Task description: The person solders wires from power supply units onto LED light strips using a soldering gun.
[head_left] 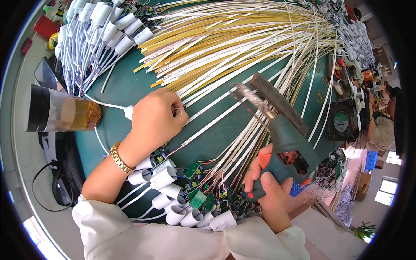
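Observation:
My left hand (158,113), with a gold watch (120,158) on its wrist, is closed in a pinch at the near end of a thin white LED strip (208,94). What lies between its fingertips is mostly hidden. A white cylindrical lamp cap (128,112) on a white cable sits against the back of this hand. My right hand (271,190) grips a dark green pistol-shaped soldering gun (284,145) with an orange trigger. Its metal tip is raised over the strips, pointing up and left, apart from my left hand. Below lie white lamp caps (163,177) and small green circuit boards (198,199).
Yellow and white strips (225,47) fan across the green table (125,86). More white caps with cables (102,15) are bunched at the far left. A black-lidded jar (65,110) of amber contents stands left. A small black fan (342,121) and another person (377,130) are at right.

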Demonstrator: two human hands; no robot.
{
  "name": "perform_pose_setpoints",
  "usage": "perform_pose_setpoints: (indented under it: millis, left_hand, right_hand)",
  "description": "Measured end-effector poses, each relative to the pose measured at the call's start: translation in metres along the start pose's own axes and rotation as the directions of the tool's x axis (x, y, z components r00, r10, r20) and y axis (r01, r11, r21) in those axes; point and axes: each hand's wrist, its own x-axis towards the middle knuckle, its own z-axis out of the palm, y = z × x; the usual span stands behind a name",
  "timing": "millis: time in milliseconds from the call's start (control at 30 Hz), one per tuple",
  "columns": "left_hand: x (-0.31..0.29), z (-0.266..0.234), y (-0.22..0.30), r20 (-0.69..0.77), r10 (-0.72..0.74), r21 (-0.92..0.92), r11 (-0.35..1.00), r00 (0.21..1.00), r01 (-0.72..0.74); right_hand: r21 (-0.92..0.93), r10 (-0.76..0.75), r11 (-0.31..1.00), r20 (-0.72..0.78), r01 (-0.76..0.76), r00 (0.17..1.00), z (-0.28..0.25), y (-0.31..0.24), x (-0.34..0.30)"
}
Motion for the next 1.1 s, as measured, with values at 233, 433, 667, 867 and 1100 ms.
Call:
perform_pose_setpoints:
  millis: [233, 433, 667, 867, 1100]
  left_hand:
    - [0.002, 0.002, 0.000, 0.003, 0.008, 0.006, 1.000, 1.000, -0.008]
    - [0.002, 0.003, 0.001, -0.004, 0.001, 0.004, 1.000, 1.000, -0.001]
    - [0.000, 0.001, 0.000, -0.010, 0.013, 0.015, 1.000, 1.000, -0.013]
    - [-0.002, 0.000, -0.002, -0.017, 0.083, 0.007, 0.996, 0.996, -0.083]
    - [-0.003, -0.001, -0.004, -0.022, 0.094, -0.096, 0.991, 0.995, -0.095]
  right_hand:
    - [-0.284, 0.008, 0.958, 0.185, 0.046, 0.983, 0.002, -0.004, 0.001]
    - [-0.384, -0.126, 0.903, 0.190, 0.192, 0.974, 0.000, 0.022, 0.005]
    - [-0.256, -0.090, 0.957, 0.189, 0.137, 0.978, 0.003, 0.011, 0.016]
    - [-0.223, -0.046, 0.971, 0.160, 0.081, 0.986, 0.002, 0.016, 0.011]
    - [-0.282, -0.001, 0.958, 0.190, 0.056, 0.982, -0.010, 0.017, 0.004]
